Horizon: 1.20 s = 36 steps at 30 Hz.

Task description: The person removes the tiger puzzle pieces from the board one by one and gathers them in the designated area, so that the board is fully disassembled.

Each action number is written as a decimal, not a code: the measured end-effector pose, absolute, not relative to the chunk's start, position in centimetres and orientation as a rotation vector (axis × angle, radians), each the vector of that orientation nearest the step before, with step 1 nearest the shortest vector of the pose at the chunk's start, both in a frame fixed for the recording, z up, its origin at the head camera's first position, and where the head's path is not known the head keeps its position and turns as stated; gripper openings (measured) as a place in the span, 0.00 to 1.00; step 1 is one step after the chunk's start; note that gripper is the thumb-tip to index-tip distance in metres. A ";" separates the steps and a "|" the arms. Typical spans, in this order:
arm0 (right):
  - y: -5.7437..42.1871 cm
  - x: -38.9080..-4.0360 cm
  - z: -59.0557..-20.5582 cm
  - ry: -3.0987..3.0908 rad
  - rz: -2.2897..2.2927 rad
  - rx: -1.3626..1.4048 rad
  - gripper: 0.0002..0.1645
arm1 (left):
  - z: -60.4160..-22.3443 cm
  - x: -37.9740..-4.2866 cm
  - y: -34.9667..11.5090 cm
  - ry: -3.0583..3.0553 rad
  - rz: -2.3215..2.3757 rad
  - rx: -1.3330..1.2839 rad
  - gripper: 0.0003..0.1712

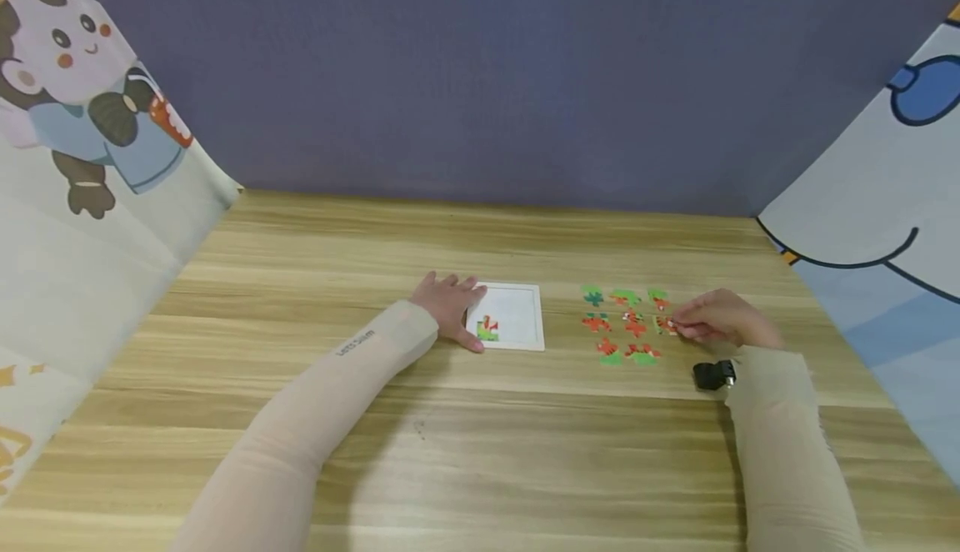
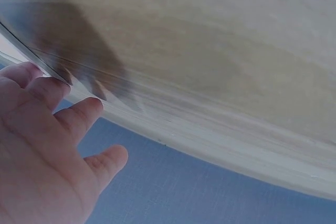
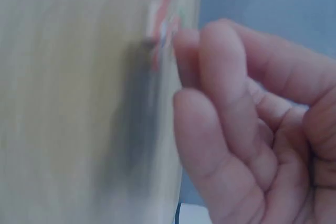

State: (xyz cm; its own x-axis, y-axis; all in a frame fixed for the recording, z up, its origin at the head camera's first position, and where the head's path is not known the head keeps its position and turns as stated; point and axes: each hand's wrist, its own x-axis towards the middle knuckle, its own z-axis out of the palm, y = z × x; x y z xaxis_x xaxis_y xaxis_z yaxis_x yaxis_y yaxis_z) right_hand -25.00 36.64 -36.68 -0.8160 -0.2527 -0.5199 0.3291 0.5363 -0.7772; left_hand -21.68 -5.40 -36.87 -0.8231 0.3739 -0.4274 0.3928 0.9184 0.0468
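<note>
My left hand [image 1: 447, 306] lies spread over the left edge of a square white puzzle tray [image 1: 527, 346], thumb near its lower corner and fingers along its upper left. In the left wrist view the fingers [image 2: 81, 115] are spread and hold nothing. One red and green jigsaw piece [image 1: 487, 329] sits in the tray's lower left corner. To the right, my right hand [image 1: 718, 317] pinches the edge of a jigsaw piece [image 1: 663, 325] at the right of the loose group. In the blurred right wrist view its fingers [image 3: 223, 59] are curled, with the fingertips at the coloured pieces.
Several loose red and green jigsaw pieces [image 1: 634, 323] lie in rough rows right of the tray. A small black device [image 1: 712, 375] is by the right wrist. The wood-grain table [image 1: 525, 469] meets a dark blue back panel [image 1: 487, 85] and printed side panels.
</note>
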 end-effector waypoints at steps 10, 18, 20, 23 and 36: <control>32.8 -26.1 -36.5 2.186 -1.237 -0.100 0.26 | -36.7 -21.8 -5.5 2.637 -0.088 0.512 0.63; 29.9 -27.0 -36.5 2.239 -1.167 -0.200 0.23 | -36.6 -21.8 -5.4 2.643 -0.085 0.494 0.62; 29.4 -27.1 -36.5 2.244 -1.168 -0.224 0.23 | -36.8 -22.0 -5.3 2.644 -0.086 0.492 0.63; 28.5 -27.2 -36.5 2.246 -1.168 -0.248 0.24 | -37.1 -22.3 -5.3 2.645 -0.102 0.487 0.63; 23.8 -28.2 -37.1 2.255 -1.073 -0.364 0.23 | -37.8 -23.4 -5.2 2.663 -0.182 0.531 0.65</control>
State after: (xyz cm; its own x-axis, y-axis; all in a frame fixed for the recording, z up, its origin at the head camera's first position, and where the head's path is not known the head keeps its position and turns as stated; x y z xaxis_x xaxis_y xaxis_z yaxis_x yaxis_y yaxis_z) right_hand -28.16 23.85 -37.10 -0.7774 -0.4803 -0.4061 0.0121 0.6341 -0.7731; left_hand -23.41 -5.25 -37.82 -0.8404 0.3379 -0.4238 0.3924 0.9187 -0.0457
